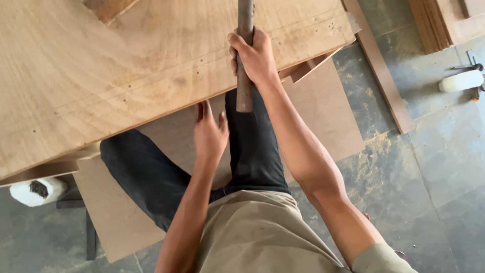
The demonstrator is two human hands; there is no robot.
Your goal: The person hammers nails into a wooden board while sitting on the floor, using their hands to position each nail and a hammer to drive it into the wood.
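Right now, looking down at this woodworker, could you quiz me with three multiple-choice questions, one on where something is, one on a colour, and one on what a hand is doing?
1. Where does the white bottle lie?
A. On the plywood
B. On the floor at the right edge
C. In the left hand

2. What colour are the trousers?
A. Black
B. White
C. Red

3. What is the right hand doing?
A. Hanging open
B. Resting flat on the floor
C. Gripping a handle

Answers:
1. B: the white bottle lies on the stone floor, away from the plywood.
2. A: the trousers are black under a tan shirt.
3. C: the right hand is closed round the handle, while the left hand is open just under the plywood's edge.
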